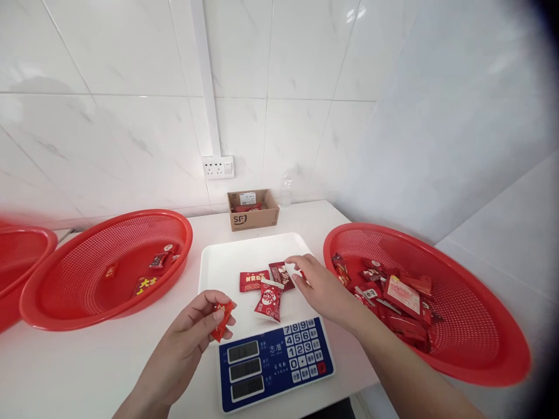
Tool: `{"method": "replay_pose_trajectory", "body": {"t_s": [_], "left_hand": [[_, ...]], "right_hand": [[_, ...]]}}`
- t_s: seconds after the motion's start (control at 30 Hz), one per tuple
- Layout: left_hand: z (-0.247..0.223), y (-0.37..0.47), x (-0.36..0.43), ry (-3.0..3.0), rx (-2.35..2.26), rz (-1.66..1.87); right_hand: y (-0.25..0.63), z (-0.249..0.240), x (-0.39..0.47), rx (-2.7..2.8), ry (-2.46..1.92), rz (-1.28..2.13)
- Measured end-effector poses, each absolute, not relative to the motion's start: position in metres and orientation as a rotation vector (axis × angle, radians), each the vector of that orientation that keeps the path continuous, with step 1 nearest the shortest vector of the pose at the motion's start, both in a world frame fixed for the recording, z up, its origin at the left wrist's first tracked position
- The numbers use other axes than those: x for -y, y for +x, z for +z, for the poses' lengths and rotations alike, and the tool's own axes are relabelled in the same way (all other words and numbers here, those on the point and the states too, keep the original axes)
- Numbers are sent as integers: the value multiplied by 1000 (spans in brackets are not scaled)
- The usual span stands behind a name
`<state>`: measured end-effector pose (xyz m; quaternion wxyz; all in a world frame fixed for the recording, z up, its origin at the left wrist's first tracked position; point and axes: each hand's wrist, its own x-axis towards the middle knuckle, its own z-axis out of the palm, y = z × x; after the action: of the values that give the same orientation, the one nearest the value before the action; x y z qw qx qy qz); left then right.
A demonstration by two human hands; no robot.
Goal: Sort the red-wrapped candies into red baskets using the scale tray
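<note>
My left hand (192, 337) pinches a small red candy packet (222, 321) between thumb and fingers, just off the near left edge of the white weighing pan (227, 259). Over the pan's right side is my right hand (317, 285), its fingers curled. A sliver of red shows between them, mostly hidden. Beside its fingertips lies a dark red packet (280, 275). A red packet with yellow lettering (253, 281) and a red packet with a round white emblem (269, 300) lie close together on the pan. The scale's blue keypad panel (277, 366) faces me.
At right stands a red perforated basket (471, 314) with several red packets. Another red basket (105, 233) at left holds a few, and part of a third basket (21, 250) shows beyond. A cardboard box (257, 220) and clear plastic bottle (286, 191) stand by the wall.
</note>
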<state>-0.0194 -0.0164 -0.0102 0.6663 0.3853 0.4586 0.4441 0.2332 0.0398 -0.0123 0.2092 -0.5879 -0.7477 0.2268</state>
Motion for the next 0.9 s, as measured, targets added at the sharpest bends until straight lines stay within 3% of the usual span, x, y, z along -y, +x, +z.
{"method": "replay_pose_trajectory", "body": {"t_s": [0.23,0.57,0.9], "left_hand": [[-7,-14,19,859,-1051,1005],[-13,-21,19,869,-1004,965],[-13,-16,20,881,-959,914]], "right_hand": [[215,-14,-28,2256,-1527,885],[212,-25,-50,2000,-1539,473],[243,-32,-20,1612,-1412,690]]}}
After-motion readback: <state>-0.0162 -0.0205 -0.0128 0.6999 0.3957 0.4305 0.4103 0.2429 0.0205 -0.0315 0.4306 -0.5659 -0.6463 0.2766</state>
